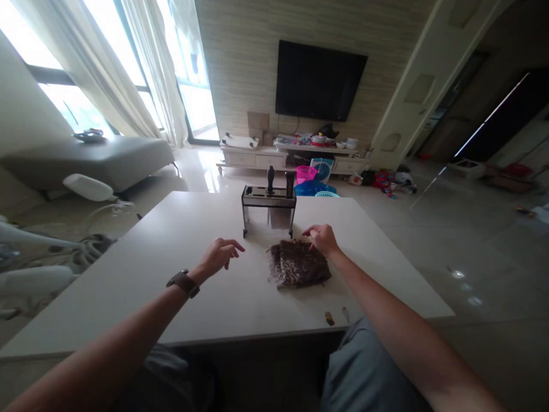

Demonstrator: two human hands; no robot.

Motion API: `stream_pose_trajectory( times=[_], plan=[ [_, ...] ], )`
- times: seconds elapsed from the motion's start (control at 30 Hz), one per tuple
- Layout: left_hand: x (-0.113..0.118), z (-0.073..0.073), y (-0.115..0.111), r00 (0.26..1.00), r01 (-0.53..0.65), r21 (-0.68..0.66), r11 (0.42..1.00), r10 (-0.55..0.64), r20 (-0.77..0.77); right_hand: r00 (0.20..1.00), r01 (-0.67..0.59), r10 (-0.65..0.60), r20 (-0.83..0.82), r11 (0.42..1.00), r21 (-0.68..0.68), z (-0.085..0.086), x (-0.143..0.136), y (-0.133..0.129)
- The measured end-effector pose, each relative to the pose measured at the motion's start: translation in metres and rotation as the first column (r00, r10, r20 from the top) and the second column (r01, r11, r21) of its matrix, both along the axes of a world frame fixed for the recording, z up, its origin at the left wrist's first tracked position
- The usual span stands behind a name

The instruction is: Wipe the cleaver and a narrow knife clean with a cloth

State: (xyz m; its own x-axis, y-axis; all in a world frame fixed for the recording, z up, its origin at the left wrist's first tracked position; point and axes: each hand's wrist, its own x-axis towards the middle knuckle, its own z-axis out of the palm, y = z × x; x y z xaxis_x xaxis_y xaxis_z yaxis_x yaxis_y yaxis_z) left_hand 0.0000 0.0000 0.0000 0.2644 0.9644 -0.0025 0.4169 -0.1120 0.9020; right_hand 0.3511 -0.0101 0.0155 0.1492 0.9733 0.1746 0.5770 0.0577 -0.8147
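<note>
A folded brown patterned cloth [300, 269] with frayed edges lies on the white table [206, 223]. My right hand [321, 238] is at its far right corner, fingers bent and apart; whether they touch the cloth I cannot tell. My left hand [221, 256] hovers left of the cloth, holding nothing, its fingers loosely spread. Just beyond the cloth stands a knife block [269, 197] with a see-through body. A black knife handle [271, 178] and a wider dark handle [290, 184] stick up from it, and a broad blade [281, 218] shows below.
Two small objects, one yellowish [329, 318] and one pale [345, 313], lie by the table's near edge. White chairs [38, 280] stand at the left. Beyond the table are a pink basket [306, 174] and a low TV cabinet [244, 159].
</note>
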Motion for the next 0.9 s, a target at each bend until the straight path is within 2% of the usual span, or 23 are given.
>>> stream_pose_trajectory(
  times=[0.27, 0.4, 0.57, 0.67, 0.9],
  plan=[
    [-0.004, 0.018, -0.013, 0.997, 0.033, 0.091, 0.995, -0.039, 0.062, 0.995, -0.067, 0.056, 0.082, 0.987, 0.145, -0.005, -0.003, 0.002],
    [-0.009, 0.014, -0.010, 0.996, 0.035, 0.119, 0.992, -0.044, 0.074, 0.988, -0.113, 0.091, 0.122, 0.975, 0.189, -0.003, -0.003, 0.001],
    [-0.012, 0.007, 0.001, 0.998, -0.068, 0.179, 0.981, 0.066, 0.014, 0.983, -0.136, 0.105, 0.150, 0.967, 0.213, 0.001, -0.002, -0.001],
    [-0.010, 0.009, 0.003, 0.998, -0.038, 0.182, 0.982, 0.046, -0.041, 0.982, -0.137, 0.104, 0.158, 0.967, 0.214, 0.001, -0.003, -0.002],
    [-0.004, 0.016, -0.005, 0.999, -0.045, 0.119, 0.992, 0.041, 0.032, 0.979, -0.155, 0.124, 0.164, 0.969, 0.192, 0.003, -0.002, -0.004]
  ],
)
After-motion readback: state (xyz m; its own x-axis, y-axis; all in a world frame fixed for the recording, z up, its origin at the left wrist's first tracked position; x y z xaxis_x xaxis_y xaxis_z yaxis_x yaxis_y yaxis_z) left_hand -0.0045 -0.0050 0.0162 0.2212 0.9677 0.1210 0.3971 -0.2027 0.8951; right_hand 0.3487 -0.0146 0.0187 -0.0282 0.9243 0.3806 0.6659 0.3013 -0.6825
